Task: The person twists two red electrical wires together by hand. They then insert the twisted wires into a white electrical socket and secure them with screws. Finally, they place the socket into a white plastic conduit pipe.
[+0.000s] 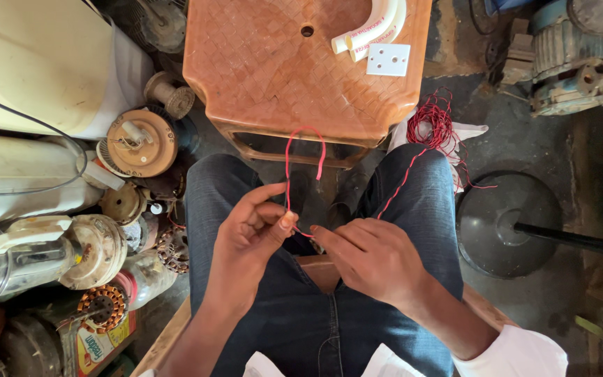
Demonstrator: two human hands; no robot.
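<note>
— Two hands meet over the lap: the left hand (pixel 249 227) has thumb and forefinger pinched shut on a thin red wire (pixel 289 183), and the right hand (pixel 371 255) closes its fingertips on the same strand just beside it.

— Where does the wire run?

— Up from the left pinch it arcs into a loop in front of the stool's edge; from the right hand it trails across the jeans (pixel 413 202) to a tangled red coil (pixel 433 128) on the floor.

— Which step, would you say?

— Forming or measuring a loop, I'd judge. Next calls for steady tension between both pinches.

— Beyond that?

— An orange plastic stool (pixel 259 63) bearing white bent conduit (pixel 375 26) and a white switch plate (pixel 388 59); motor parts lie well left.
</note>
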